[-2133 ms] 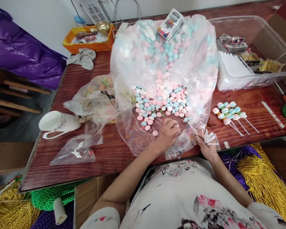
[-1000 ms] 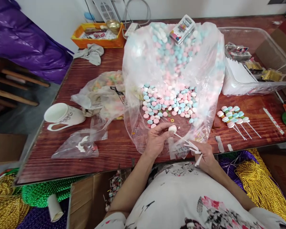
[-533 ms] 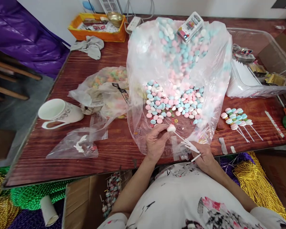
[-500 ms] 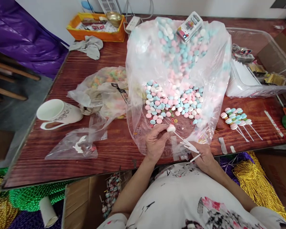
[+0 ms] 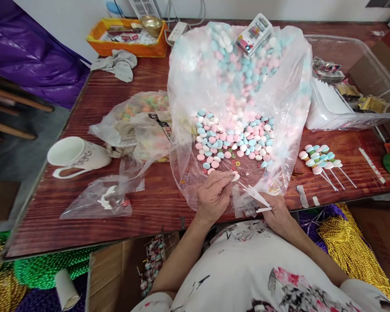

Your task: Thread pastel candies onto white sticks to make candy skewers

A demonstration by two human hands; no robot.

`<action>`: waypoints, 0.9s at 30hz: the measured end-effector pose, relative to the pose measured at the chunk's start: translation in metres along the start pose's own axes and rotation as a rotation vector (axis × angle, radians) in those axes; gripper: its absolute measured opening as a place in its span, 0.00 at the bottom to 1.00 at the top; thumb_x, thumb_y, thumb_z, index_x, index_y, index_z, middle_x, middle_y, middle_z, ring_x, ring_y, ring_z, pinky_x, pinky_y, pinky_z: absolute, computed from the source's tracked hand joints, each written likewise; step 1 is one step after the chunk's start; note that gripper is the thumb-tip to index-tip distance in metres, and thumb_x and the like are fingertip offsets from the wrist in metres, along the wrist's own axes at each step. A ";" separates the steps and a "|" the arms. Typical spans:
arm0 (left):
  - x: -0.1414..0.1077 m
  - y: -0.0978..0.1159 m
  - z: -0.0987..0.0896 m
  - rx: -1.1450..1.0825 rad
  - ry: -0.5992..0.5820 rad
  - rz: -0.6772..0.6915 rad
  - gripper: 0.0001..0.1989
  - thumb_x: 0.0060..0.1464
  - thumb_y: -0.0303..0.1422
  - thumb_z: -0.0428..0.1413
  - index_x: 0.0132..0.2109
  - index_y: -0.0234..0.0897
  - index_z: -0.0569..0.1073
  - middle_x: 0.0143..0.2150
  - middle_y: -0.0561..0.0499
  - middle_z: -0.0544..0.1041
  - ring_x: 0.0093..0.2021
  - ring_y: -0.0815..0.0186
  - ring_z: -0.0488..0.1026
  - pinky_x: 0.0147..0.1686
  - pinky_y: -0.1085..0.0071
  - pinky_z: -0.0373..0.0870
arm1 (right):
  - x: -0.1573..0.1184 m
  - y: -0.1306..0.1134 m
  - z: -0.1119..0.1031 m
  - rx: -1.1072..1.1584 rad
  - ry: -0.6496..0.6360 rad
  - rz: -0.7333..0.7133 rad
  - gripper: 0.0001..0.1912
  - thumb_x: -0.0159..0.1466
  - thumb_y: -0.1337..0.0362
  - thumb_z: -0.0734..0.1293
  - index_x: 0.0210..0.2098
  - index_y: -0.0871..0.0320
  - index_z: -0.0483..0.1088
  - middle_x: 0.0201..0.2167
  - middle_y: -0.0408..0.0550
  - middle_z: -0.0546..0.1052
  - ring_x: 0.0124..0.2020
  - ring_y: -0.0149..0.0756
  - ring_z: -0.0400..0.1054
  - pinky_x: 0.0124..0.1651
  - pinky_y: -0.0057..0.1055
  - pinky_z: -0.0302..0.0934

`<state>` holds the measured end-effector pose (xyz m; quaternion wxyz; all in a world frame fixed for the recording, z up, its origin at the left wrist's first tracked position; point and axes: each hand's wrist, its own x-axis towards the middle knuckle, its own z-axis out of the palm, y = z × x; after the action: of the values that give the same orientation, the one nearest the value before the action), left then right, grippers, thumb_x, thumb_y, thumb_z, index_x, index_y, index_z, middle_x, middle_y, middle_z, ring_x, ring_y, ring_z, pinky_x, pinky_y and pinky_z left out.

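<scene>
Your right hand (image 5: 276,211), nearest the table's front edge, has its fingers closed around a fanned bundle of white sticks (image 5: 255,197). Your left hand (image 5: 213,197) faces it, fingers narrow, pinching one white piece (image 5: 235,176). One stick tip lies just beside that piece; contact cannot be told. Both hands are at the open front of a large plastic bag (image 5: 191,78).

On the table (image 5: 91,236), left: a small clear bag (image 5: 94,203), then a white mug (image 5: 91,156) with its handle toward you. Right: loaded sticks (image 5: 318,159) laid side by side, pale ends toward you.

Beyond your hands, loose pink, blue and white pieces (image 5: 227,141) lie heaped in the large bag's mouth. Farther right, a clear bin (image 5: 351,121). Farther back, a gray cloth (image 5: 121,67), then an orange tray (image 5: 126,50); a printed packet (image 5: 255,34) rests atop the large bag.
</scene>
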<state>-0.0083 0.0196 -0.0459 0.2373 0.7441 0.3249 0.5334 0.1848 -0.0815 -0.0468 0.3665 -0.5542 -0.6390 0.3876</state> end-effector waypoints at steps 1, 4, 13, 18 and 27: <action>-0.001 0.000 0.000 0.015 -0.008 0.027 0.17 0.56 0.23 0.61 0.50 0.45 0.78 0.46 0.49 0.83 0.44 0.63 0.80 0.46 0.62 0.77 | 0.000 -0.001 0.002 0.020 0.012 -0.010 0.17 0.69 0.70 0.56 0.46 0.55 0.75 0.29 0.43 0.76 0.28 0.33 0.68 0.34 0.28 0.63; -0.002 0.002 -0.001 0.059 -0.016 0.047 0.16 0.57 0.24 0.59 0.50 0.44 0.78 0.46 0.48 0.83 0.45 0.62 0.80 0.46 0.61 0.78 | -0.001 -0.004 0.008 0.086 0.039 -0.024 0.15 0.70 0.68 0.57 0.40 0.55 0.75 0.28 0.43 0.75 0.28 0.32 0.67 0.34 0.28 0.62; -0.001 0.008 0.000 0.088 -0.031 0.142 0.19 0.56 0.20 0.58 0.52 0.42 0.77 0.48 0.47 0.82 0.47 0.62 0.80 0.47 0.62 0.78 | -0.001 0.004 0.014 0.112 0.139 -0.049 0.14 0.70 0.66 0.59 0.30 0.57 0.70 0.24 0.43 0.71 0.25 0.31 0.63 0.32 0.28 0.60; -0.003 0.016 0.009 0.001 0.024 0.032 0.16 0.58 0.23 0.58 0.52 0.42 0.77 0.47 0.47 0.82 0.46 0.63 0.80 0.46 0.63 0.79 | 0.001 0.008 0.031 0.178 0.084 -0.075 0.15 0.70 0.66 0.58 0.27 0.58 0.67 0.21 0.40 0.65 0.22 0.28 0.58 0.29 0.27 0.56; 0.005 0.008 -0.001 0.109 -0.169 -0.097 0.19 0.60 0.31 0.58 0.58 0.37 0.72 0.53 0.41 0.78 0.53 0.59 0.76 0.55 0.62 0.75 | 0.005 0.000 0.009 0.119 0.076 -0.051 0.11 0.68 0.71 0.58 0.35 0.58 0.71 0.26 0.42 0.69 0.26 0.29 0.61 0.33 0.27 0.58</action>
<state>-0.0060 0.0177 -0.0365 0.2485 0.7816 0.3680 0.4380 0.1764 -0.0773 -0.0507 0.4326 -0.5290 -0.6145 0.3943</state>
